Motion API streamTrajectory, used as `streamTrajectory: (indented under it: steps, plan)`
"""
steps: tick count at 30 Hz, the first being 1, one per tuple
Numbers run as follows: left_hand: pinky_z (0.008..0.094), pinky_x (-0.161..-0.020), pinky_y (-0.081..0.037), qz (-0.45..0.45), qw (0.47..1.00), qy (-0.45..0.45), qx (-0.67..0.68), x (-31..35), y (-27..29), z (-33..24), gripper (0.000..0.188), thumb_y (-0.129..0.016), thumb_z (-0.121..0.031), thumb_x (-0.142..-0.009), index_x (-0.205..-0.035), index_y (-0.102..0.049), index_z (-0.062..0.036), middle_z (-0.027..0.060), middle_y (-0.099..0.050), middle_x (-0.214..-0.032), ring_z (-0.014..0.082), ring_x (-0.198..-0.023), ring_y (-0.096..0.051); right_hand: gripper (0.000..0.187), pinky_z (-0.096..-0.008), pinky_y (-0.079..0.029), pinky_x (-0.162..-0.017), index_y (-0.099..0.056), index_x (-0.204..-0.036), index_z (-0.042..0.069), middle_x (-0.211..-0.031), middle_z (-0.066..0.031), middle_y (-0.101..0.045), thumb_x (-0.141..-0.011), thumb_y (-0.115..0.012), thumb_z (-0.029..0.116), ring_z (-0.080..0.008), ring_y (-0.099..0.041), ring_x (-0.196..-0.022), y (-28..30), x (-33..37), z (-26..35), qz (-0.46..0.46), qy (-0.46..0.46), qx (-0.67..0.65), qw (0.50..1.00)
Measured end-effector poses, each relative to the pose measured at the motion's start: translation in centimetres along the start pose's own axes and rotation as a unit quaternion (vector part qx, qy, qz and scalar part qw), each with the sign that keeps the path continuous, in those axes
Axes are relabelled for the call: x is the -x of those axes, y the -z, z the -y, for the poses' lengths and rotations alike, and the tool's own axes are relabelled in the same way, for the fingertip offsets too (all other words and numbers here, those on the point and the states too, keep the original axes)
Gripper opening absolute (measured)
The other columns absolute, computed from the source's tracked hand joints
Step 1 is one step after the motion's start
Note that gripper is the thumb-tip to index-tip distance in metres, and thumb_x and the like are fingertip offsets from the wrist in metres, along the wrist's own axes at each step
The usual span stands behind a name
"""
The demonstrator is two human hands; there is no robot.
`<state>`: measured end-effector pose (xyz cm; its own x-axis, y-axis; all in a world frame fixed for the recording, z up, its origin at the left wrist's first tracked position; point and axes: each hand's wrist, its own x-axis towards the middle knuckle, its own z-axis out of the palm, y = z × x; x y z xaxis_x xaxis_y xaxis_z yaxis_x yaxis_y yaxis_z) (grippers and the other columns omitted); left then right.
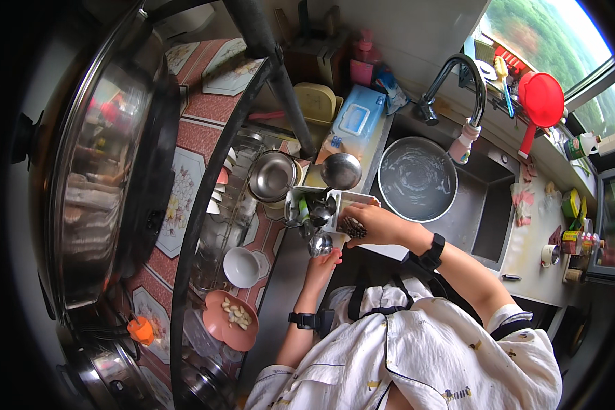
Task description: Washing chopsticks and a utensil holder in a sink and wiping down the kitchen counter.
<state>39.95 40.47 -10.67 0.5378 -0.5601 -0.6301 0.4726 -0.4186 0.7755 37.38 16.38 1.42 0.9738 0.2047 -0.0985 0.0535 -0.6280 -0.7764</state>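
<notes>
My right hand (377,224) is closed around a bundle of dark chopsticks (352,228), whose ends show beside the fingers. Just below, my left hand (321,268) has its fingers at a small white container (338,240); they are partly hidden, and the grip seems closed on it. A shiny round ladle bowl (320,244) shows right above the left fingers. Against both hands stands a white utensil holder (295,198) with several metal ladles and spoons and a green-handled tool in it. Another ladle (342,171) has its bowl over the holder's far side.
A basin of water (417,179) sits in the sink (493,205) under the faucet (484,102). Left are metal bowls (272,176), a white cup (242,267) and a pink dish (215,316) of garlic cloves. A dark rack post (290,102) and large lidded pan (96,164) stand further left.
</notes>
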Motion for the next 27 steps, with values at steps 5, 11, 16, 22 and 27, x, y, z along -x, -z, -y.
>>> streamTrajectory:
  steps: [5, 11, 16, 22, 27]
  plan:
    - [0.0246, -0.077, -0.045, -0.003, 1.000, 0.000, 0.004, -0.7, 0.0, -0.4, 0.030, -0.056, -0.031, -0.095, -0.116, -0.061, -0.0087, 0.0038, -0.068, -0.107, 0.0115, -0.092, -0.065, 0.078, -0.0401, -0.045, -0.096, -0.039, -0.135, 0.004, -0.119, -0.0165, -0.053, -0.067, -0.076, 0.006, -0.0364, -0.052, -0.113, 2.2, 3.2, 1.2, -0.084, -0.022, -0.038, 0.996]
    - [0.0253, -0.077, -0.046, -0.043, 0.999, 0.011, 0.026, -0.8, 1.7, 1.4, 0.031, -0.056, -0.031, -0.095, -0.116, -0.061, -0.0095, 0.0042, -0.068, -0.108, 0.0120, -0.093, -0.065, 0.070, -0.0383, -0.050, -0.091, -0.037, -0.136, 0.003, -0.129, -0.0184, -0.047, -0.075, -0.071, 0.004, -0.0295, -0.054, -0.115, 1.8, 6.7, -1.7, -0.218, -0.060, -0.045, 0.973]
    - [0.0238, -0.067, -0.048, -0.078, 0.996, 0.001, 0.049, -0.9, 2.5, 1.1, 0.027, -0.058, -0.022, -0.093, -0.116, -0.060, -0.0078, 0.0044, -0.069, -0.103, 0.0146, -0.088, -0.069, 0.076, -0.0371, -0.059, -0.072, -0.023, -0.140, -0.002, -0.128, -0.0287, -0.043, -0.084, -0.071, 0.018, -0.0290, -0.066, -0.094, -0.4, 5.6, -3.4, -0.130, -0.279, -0.360, 0.881]
    - [0.0235, -0.067, -0.047, -0.088, 0.995, 0.002, 0.044, -0.4, 1.8, 0.4, 0.025, -0.058, -0.022, -0.093, -0.114, -0.060, -0.0087, 0.0043, -0.069, -0.103, 0.0140, -0.088, -0.068, 0.051, -0.0378, -0.062, -0.058, -0.031, -0.129, 0.000, -0.107, -0.0216, -0.057, -0.080, -0.046, -0.004, -0.0299, -0.069, -0.074, -1.2, 1.5, -3.0, -0.057, -0.359, -0.487, 0.794]
    - [0.0247, -0.076, -0.046, -0.073, 0.996, 0.030, 0.042, -0.5, 1.4, -0.2, 0.032, -0.063, -0.027, -0.092, -0.119, -0.061, -0.0106, 0.0034, -0.068, -0.107, 0.0129, -0.093, -0.066, 0.050, -0.0404, -0.063, -0.061, -0.035, -0.127, -0.002, -0.111, -0.0220, -0.055, -0.078, -0.042, -0.007, -0.0355, -0.069, -0.081, -2.4, 0.9, -4.7, -0.058, -0.374, -0.498, 0.780]
